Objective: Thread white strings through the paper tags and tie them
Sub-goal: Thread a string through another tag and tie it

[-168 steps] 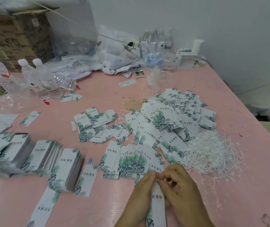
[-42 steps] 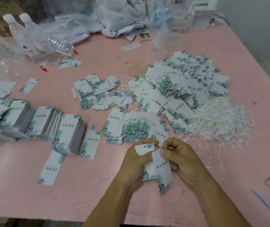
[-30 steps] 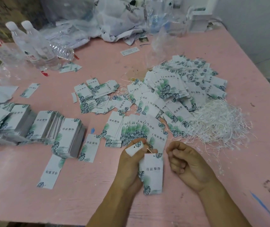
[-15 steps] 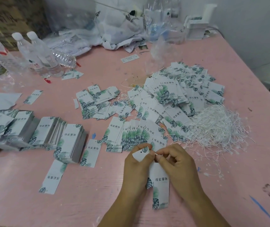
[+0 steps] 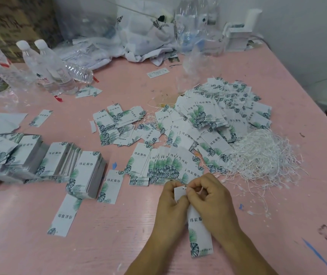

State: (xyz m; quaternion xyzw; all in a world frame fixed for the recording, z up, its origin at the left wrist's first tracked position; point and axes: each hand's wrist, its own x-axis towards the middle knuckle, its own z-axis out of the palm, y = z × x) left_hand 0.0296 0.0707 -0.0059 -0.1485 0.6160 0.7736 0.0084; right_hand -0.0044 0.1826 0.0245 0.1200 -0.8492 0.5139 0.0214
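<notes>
Tag print: Chinese characters above green and dark leaf art; fine print at foot too small to read.
Bag (image 5: 150,30) print: "HOTEL" legible, letters before it cut off.
Bottles (image 5: 47,70): two clear, white caps, labels unreadable; standing far left on table (image 5: 277,80).
Held tag (image 5: 199,235): near edge of table, top pinched between both hands, foot hanging toward the viewer.
Left hand (image 5: 170,209): fingers curled on a small tag (image 5: 179,192) at the punched hole.
Right hand (image 5: 212,201): fingertips pinched at that hole; string there too fine to confirm.
Strings (image 5: 262,155): loose white heap, right of hands.
Loose tags (image 5: 218,116): spread beyond hands, touching strings.
Stacks (image 5: 59,163): neat tag piles, left.
</notes>
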